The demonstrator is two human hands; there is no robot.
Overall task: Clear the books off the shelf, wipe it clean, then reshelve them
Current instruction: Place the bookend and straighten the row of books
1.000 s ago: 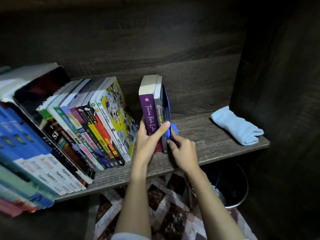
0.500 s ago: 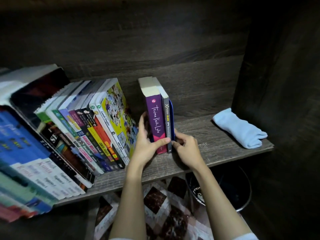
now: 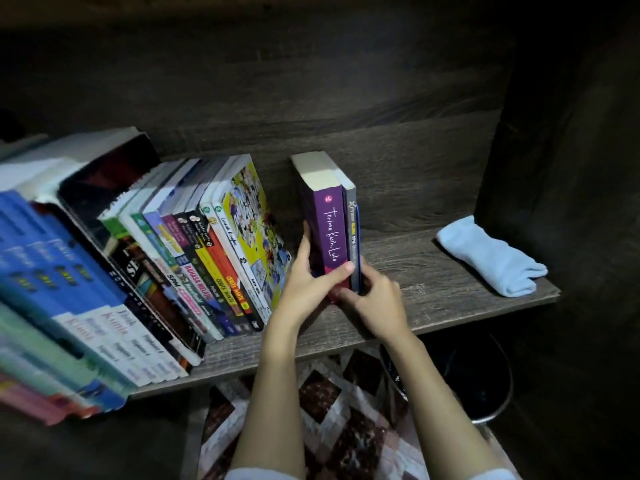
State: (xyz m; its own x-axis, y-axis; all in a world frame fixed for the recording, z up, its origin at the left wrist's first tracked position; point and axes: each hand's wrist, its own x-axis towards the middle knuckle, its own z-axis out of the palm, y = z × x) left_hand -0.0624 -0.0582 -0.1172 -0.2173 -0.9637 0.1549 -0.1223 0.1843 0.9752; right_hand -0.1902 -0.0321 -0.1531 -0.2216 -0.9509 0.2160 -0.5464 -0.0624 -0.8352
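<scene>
Shelf (image 3: 433, 289), reshelving | three books (image 3: 329, 233) were stood upright, apart from the leaning row (image 3: 214, 258) | blue book (image 3: 359, 233), earlier protruding, was tucked flush | left hand (image 3: 304, 289) and right hand (image 3: 377, 303) fingers were curled round their base.

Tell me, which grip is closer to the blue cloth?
Right. The right grip holds the upright books on the side facing the cloth; the left grip holds their far side, farther from it.

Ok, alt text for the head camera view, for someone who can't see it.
A left hand and right hand hold three upright books on a dark wooden shelf. Leaning books stand to their left; a light blue cloth lies right.
</scene>
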